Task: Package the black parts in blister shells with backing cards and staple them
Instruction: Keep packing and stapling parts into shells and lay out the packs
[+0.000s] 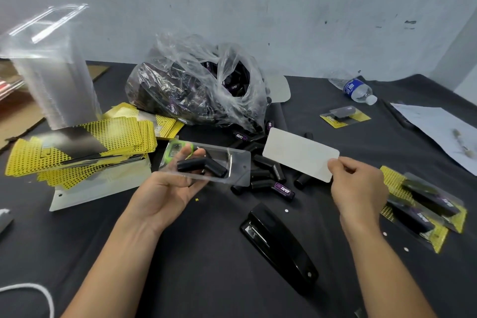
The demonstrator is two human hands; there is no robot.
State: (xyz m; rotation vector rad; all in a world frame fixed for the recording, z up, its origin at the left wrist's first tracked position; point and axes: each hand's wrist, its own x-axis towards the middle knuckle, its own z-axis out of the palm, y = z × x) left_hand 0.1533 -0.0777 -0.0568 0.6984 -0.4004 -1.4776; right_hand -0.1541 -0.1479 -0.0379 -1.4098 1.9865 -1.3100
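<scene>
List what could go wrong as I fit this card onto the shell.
1. The part lies loose in the shell held by the left hand; a tilt could tip it out into the pile below.
2. The right hand pinches the card by one end only, so it may seat skewed, and staples might then miss the shell's rim.
</scene>
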